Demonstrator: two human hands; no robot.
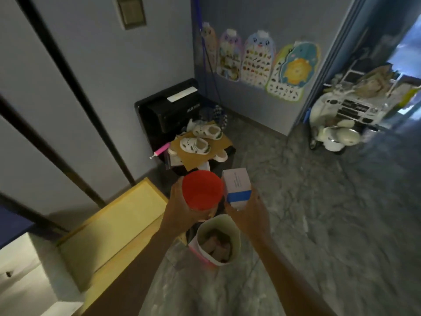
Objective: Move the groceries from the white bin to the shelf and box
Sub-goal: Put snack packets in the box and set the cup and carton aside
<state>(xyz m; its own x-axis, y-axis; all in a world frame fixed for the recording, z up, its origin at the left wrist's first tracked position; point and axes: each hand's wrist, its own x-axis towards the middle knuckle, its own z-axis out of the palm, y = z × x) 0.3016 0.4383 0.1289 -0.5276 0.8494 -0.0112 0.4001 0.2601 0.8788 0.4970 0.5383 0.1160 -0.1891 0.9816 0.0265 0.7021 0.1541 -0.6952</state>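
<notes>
Left hand (180,207) holding red cup (202,190), bin (218,238) contents possibly blurred

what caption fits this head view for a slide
Left hand holds a red cup, right hand a white-and-blue box, above the white bin.

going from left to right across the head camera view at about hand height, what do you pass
Yellow box → left hand → red cup → white and blue carton → right hand → bare marbled floor.
</notes>
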